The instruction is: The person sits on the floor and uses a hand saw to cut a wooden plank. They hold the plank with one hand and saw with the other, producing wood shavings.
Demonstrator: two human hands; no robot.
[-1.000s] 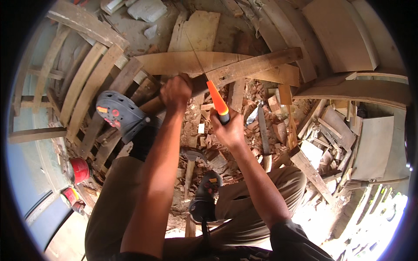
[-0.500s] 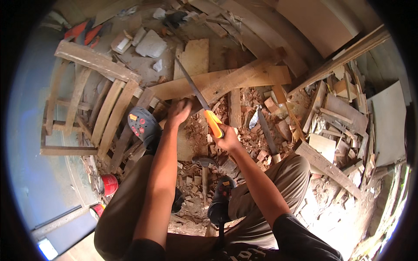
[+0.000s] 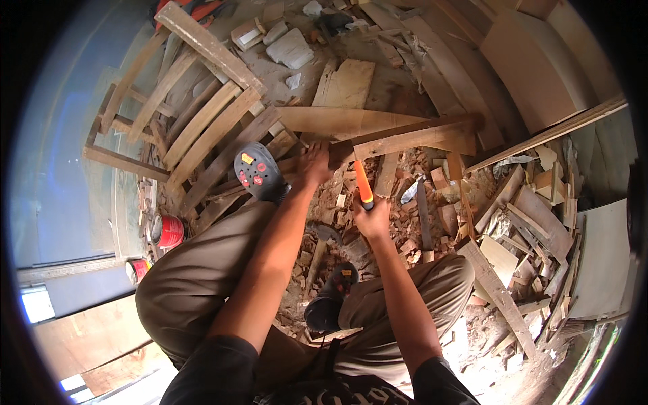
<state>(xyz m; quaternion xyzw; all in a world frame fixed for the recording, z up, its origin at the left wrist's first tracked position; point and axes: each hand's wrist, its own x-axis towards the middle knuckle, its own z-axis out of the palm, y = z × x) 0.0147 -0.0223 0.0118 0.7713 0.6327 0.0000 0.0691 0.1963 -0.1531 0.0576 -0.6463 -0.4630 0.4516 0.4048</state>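
A wooden beam [image 3: 412, 137] lies slanted across other boards in front of me. My left hand [image 3: 316, 163] grips its near left end, fingers curled over the wood. My right hand [image 3: 372, 216] is closed around the orange handle of a narrow-bladed saw [image 3: 363, 179]. The saw points away from me at the beam's near edge; its blade is nearly edge-on and hardly shows. Beside the left hand, my left foot in a grey clog [image 3: 258, 172] is propped among the boards. Below my hands a hammer [image 3: 328, 233] lies on the wood chips.
A slatted wooden frame [image 3: 212, 50] leans at the left, near red cans [image 3: 167, 231]. Wood scraps [image 3: 533, 216] pile up at the right beside a pale panel [image 3: 603, 260]. A flat dark metal bar [image 3: 424, 214] lies on the chips. Stone blocks [image 3: 290, 48] sit farther back.
The saw has come down from above the boards to the beam's edge, its blade turned nearly edge-on. My left hand has shifted along the wood. The view has turned, moving the scene rightward.
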